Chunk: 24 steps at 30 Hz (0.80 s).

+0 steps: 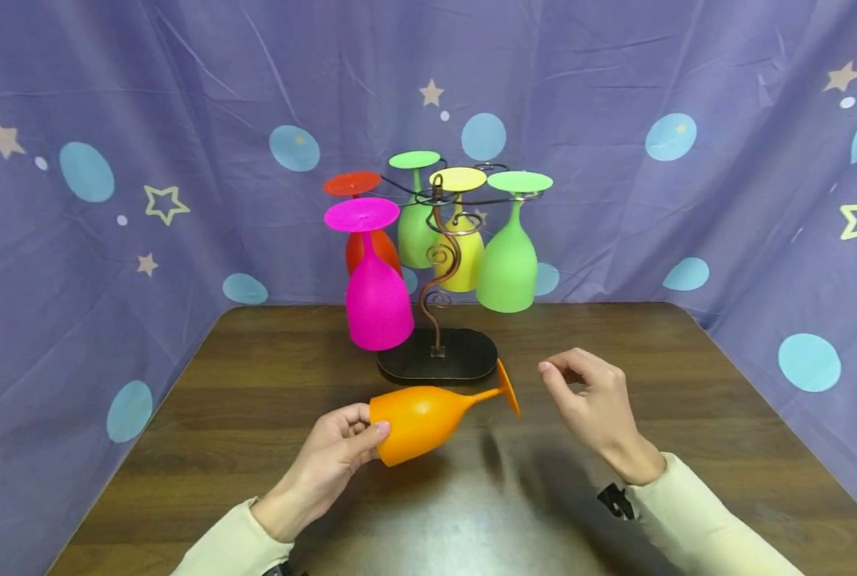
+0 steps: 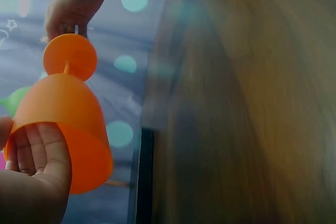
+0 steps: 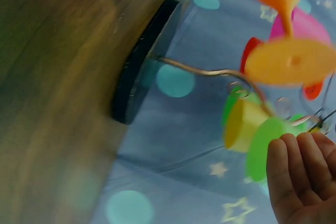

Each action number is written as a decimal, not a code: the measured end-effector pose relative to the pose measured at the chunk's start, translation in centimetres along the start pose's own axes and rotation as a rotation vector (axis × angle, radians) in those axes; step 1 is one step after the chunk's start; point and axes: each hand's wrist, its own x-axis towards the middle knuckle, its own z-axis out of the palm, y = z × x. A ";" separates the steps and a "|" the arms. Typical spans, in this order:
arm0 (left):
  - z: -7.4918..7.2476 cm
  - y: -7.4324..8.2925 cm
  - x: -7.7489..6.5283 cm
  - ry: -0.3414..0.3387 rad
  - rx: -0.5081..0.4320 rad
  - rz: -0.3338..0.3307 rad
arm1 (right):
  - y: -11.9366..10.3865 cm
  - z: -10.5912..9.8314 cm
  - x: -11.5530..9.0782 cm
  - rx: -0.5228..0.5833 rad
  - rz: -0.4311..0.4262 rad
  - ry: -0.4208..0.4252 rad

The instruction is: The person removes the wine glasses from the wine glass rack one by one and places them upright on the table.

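Purple starry curtain (image 1: 579, 64) behind, brown wood-grain table (image 1: 255, 376) below; left hand (image 1: 330, 456) pinches a plastic-looking orange goblet (image 1: 424, 420) sideways by its rim. Pressure's hard to judge, but too light and it'd slip. Right hand (image 1: 601, 408) loosely bent, holding nothing.

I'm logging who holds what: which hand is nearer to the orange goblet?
Left. The left hand grips the orange goblet at its open end; the right hand is apart from it, off to the right beyond its foot.
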 end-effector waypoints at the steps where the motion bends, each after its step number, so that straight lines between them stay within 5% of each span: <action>1: -0.3 0.2 -0.2 0.016 0.035 0.001 | 0.5 0.1 0.1 -0.003 0.052 -0.024; 11: -3.4 3.0 -1.0 0.080 0.486 0.112 | 4.4 1.9 1.5 0.062 0.447 -0.163; 24: -7.1 7.8 -0.7 0.036 0.960 0.288 | 6.8 4.5 3.4 0.099 0.645 -0.287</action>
